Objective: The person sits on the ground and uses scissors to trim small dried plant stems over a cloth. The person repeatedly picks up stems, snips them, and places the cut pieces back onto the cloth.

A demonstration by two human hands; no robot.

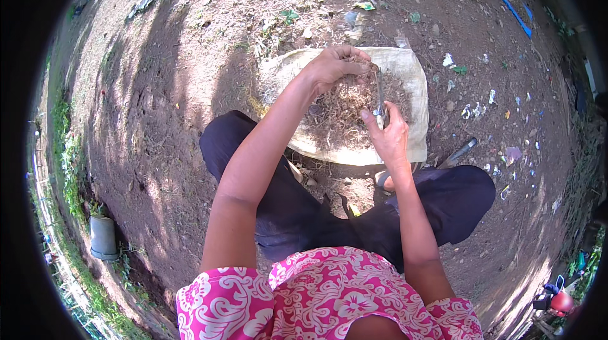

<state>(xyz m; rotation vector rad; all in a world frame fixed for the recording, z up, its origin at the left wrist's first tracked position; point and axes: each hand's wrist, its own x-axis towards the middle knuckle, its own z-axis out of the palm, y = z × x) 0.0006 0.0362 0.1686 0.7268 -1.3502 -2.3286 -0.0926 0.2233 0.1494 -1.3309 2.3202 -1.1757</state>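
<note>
My left hand (pixel 339 65) pinches a small clump of brown, dry plant matter (pixel 365 65) above the upper part of a pale woven sack (pixel 415 83). In my right hand (pixel 390 131) is a pair of scissors or shears (pixel 379 102), its blades pointing away from me at the clump. Whether the blades touch the clump cannot be told. A heap of dry brown shreds (pixel 339 112) lies on the sack below both hands. The sack is spread flat on the ground before my feet.
A dark-handled tool (pixel 458 151) lies by my right knee. Scraps of litter (pixel 472 111) dot the soil to the right. A blue-rimmed object (pixel 515 5) lies at the upper right, a grey cylindrical container (pixel 102 238) at the lower left, a red ball-like thing (pixel 562 302) at the lower right.
</note>
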